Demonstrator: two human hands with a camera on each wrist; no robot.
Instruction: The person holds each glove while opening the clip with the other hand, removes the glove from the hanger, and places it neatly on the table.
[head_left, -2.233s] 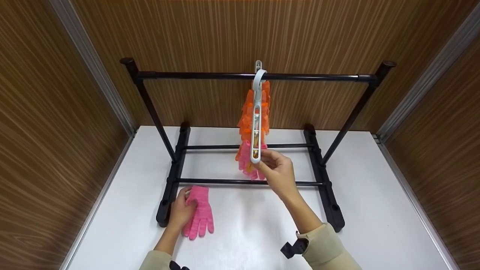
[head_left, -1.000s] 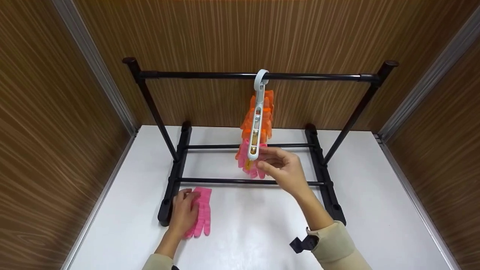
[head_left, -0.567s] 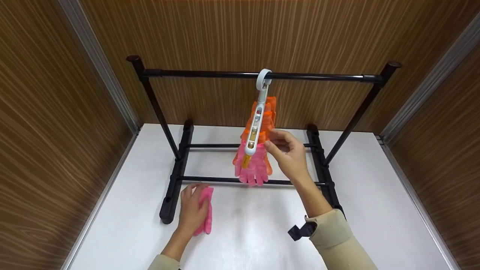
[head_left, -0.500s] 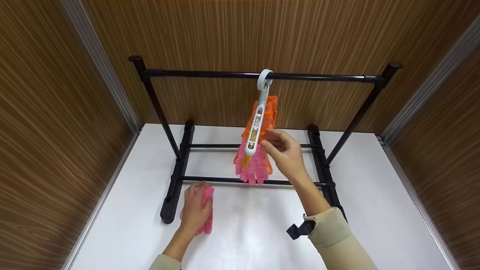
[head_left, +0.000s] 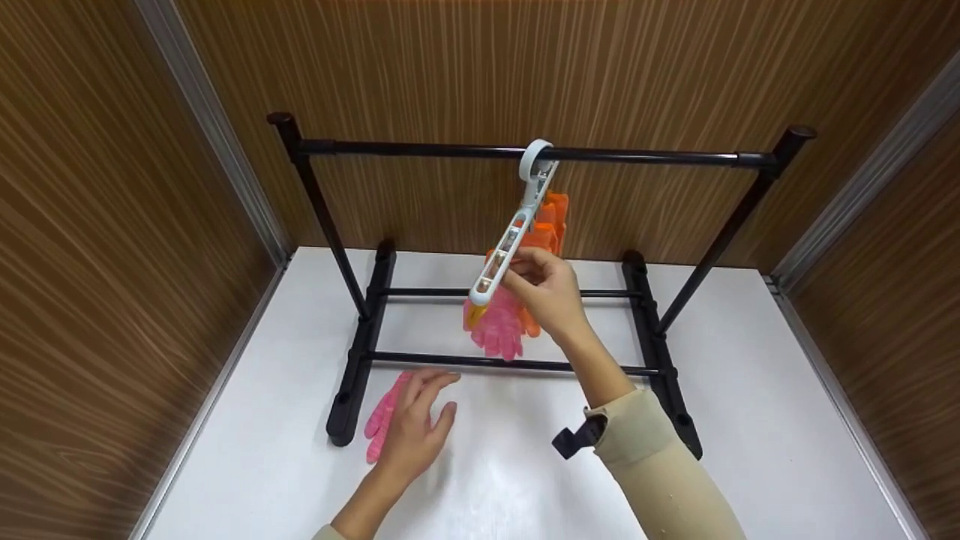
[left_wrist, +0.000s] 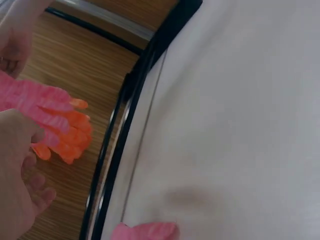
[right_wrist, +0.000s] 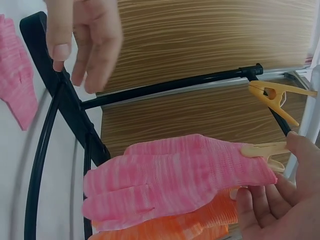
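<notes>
The right hand (head_left: 545,289) pinches the white clip hanger (head_left: 510,238), its fingers curled round the tilted bar; a pink glove (right_wrist: 180,175) hangs clipped below. At seven o'clock, the left hand (head_left: 417,429) hovers with fingers spread, holding nothing, over a second pink glove (head_left: 381,424) lying on the white table (head_left: 750,390).

- Head cam: up high, looks fwd and down at black rack (head_left: 525,154) on white table (head_left: 750,390), wood walls round it. Far enough back to see both hands, left hand (head_left: 416,431) and right hand (head_left: 544,289).
- Left wrist cam: v. close, low over table (left_wrist: 240,100), tilted. Sees rack foot (left_wrist: 125,130) and gloves past it.
- Right wrist cam: v. close, looks along right hand (right_wrist: 282,210) to hanging pink glove (right_wrist: 175,175) and peg (right_wrist: 272,97).
- Shared: hanging pink glove (head_left: 496,330) in head and right wrist cams. Left hand (right_wrist: 85,35) and flat pink glove (right_wrist: 17,75) too.
</notes>
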